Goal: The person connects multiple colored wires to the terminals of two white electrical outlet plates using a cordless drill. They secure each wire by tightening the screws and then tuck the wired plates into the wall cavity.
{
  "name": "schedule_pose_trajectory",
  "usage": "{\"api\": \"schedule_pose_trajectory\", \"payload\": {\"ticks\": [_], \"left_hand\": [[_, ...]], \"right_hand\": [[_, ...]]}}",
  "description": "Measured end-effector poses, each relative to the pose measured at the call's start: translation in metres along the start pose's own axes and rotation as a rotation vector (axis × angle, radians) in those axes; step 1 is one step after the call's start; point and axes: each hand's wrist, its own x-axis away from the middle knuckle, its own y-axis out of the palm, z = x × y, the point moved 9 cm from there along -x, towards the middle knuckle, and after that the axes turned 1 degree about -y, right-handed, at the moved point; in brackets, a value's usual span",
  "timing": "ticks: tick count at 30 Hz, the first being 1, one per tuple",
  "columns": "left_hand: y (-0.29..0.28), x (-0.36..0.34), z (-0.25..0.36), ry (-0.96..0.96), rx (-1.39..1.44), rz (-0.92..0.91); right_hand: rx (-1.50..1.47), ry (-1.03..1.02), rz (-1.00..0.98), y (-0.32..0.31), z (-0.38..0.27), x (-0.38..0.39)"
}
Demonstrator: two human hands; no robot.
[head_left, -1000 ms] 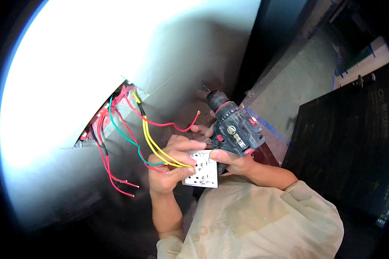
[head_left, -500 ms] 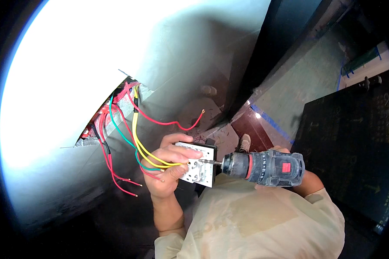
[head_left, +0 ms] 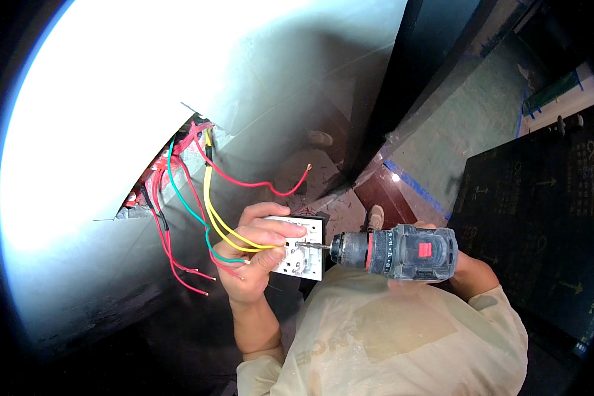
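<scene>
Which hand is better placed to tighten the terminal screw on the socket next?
Right. The right hand grips the cordless drill, whose bit already points into the white socket module. The left hand is occupied holding that module and pinching the yellow wires against it.

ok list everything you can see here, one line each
socket plate: one, white, held in front of the wall opening
cordless drill: one, dark with a red switch, bit at the plate
wires: several, red, yellow, green, coming from the wall opening
wall: one, white, brightly lit, left
dark board: one, black, right
shoes: two, pale, on the floor
left hand: holds plate
right hand: holds drill
</scene>
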Motion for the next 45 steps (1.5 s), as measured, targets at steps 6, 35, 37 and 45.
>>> {"api": "schedule_pose_trajectory", "payload": {"ticks": [6,35,37,45], "left_hand": [[0.003,-0.002,0.003,0.015,-0.041,-0.036],[0.005,-0.01,0.008,-0.023,-0.113,-0.146],[0.005,-0.011,0.009,-0.009,-0.118,-0.161],[0.003,-0.008,0.001,-0.037,-0.116,-0.157]], "right_hand": [[0.125,-0.058,0.013,-0.003,-0.014,-0.005],[0.145,0.024,0.009,-0.001,-0.01,-0.01],[0.081,0.065,0.003,0.002,-0.003,-0.004],[0.058,0.081,-0.05,0.011,0.013,0.001]]}}
